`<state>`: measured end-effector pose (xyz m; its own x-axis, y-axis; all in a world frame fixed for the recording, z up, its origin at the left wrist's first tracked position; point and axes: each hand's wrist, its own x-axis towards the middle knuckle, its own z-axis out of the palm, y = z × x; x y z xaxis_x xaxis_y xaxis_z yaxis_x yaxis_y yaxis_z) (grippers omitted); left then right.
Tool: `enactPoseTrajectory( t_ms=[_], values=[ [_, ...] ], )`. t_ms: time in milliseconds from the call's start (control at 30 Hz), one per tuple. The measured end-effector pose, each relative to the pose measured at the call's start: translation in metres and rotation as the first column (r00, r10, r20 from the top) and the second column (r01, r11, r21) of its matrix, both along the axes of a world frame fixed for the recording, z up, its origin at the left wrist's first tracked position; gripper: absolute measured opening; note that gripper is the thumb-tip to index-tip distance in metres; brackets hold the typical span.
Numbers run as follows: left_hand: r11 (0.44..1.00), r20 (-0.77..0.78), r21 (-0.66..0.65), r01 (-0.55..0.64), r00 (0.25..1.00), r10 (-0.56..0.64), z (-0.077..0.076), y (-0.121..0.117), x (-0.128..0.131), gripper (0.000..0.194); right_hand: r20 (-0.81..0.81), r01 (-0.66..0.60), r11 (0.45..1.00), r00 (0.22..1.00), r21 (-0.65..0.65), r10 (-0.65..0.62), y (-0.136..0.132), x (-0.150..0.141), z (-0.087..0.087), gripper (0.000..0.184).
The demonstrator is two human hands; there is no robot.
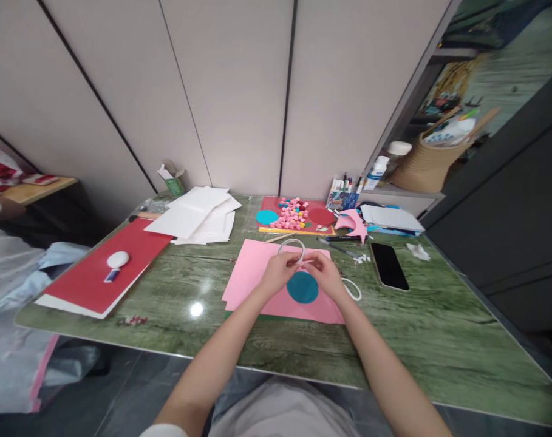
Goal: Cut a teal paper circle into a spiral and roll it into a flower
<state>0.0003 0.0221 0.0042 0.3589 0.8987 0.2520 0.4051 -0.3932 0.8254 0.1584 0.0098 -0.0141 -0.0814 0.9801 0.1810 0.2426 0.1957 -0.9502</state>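
Both hands meet over a pink paper sheet on the green table. My left hand is closed on a white tape roll that stands up above the fingers. My right hand is pinched close beside it, fingertips touching the roll's near edge; whether it grips a tape end is too small to tell. A teal paper circle lies on the pink sheet just below and between the hands. A thin white ring lies right of my right hand.
A black phone lies to the right. Behind are a red board with small pink pieces, a pink cut shape, pens and white sheets. A red sheet with a white oval object lies left.
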Motion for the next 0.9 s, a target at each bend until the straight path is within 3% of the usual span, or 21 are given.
enactPoseTrajectory(
  t_ms=[300, 467, 900],
  values=[
    [0.999, -0.007, 0.003, -0.046, 0.999, 0.046, -0.002, 0.001, 0.001, 0.029, 0.122, -0.044, 0.999, 0.992, 0.03, 0.04, -0.001, 0.002, 0.001, 0.01],
    [0.998, 0.056, -0.013, -0.064, 0.996, 0.065, -0.005, 0.003, 0.0, 0.033, 0.043, 0.024, 0.999, 0.999, 0.045, -0.026, -0.002, 0.001, 0.001, 0.019],
    [0.997, 0.111, -0.02, -0.08, 0.99, 0.082, -0.007, 0.003, 0.002, 0.032, -0.107, -0.044, 0.999, 0.993, -0.005, 0.043, -0.005, 0.0, 0.012, 0.018]
  ],
)
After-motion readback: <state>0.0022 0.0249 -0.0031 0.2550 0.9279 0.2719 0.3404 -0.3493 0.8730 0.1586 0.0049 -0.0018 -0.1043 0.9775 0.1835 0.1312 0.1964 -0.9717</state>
